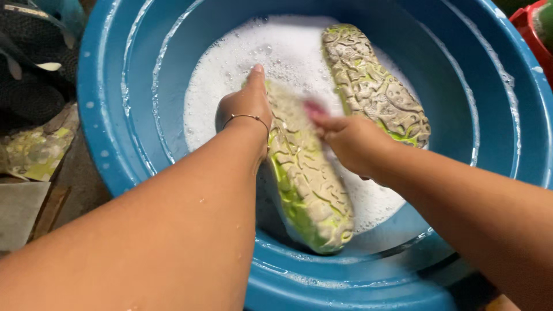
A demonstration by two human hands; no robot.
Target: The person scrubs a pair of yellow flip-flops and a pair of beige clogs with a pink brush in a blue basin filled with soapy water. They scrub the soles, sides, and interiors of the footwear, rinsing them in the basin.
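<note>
Soapy water fills a blue basin [109, 115]. Left hand [245, 106] clasps the near shoe [305, 184] at its edge, sole up and tilted. Right hand [351, 144] presses on that sole, its grip closed around what may be a pink brush [314, 108], blurred. Another shoe [374, 86] lies just behind.

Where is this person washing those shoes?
Probably a home washing spot, low on the floor: a big blue tub of soapy water, both hands scrubbing a shoe sole, and other footwear lying beside it.
</note>
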